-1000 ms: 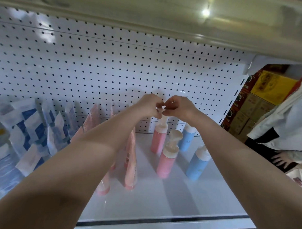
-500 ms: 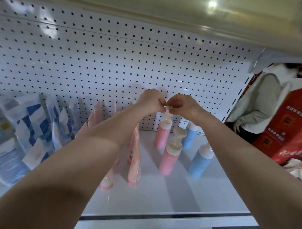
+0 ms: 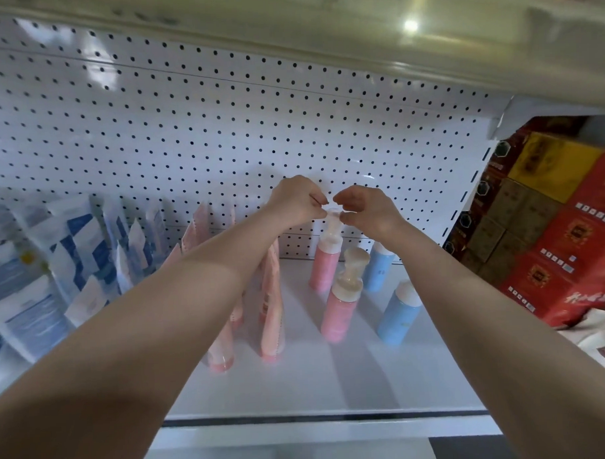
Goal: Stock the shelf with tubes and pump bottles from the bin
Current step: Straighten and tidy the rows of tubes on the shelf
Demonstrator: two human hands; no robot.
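Note:
Both arms reach deep into the white shelf (image 3: 334, 382). My left hand (image 3: 295, 198) and my right hand (image 3: 365, 210) pinch the clear pump head of the rear pink pump bottle (image 3: 324, 263) from either side. That bottle stands upright near the pegboard back. A second pink pump bottle (image 3: 340, 308) stands in front of it. Two blue pump bottles (image 3: 398, 315) (image 3: 378, 269) stand to the right. Pink tubes (image 3: 271, 312) stand cap-down under my left forearm, partly hidden by it. The bin is out of view.
White and blue pouches (image 3: 65, 258) fill the shelf's left side. A perforated back panel (image 3: 188, 130) rises behind, with an upper shelf (image 3: 356, 38) overhead. Red and yellow cartons (image 3: 561, 227) are stacked beyond the right end. The shelf's front lip (image 3: 318, 419) runs below my arms.
The person seen at the right half a second ago has left the view, uncovering the cartons. My hands stay on the rear pink bottle's pump head, fingers slightly parted.

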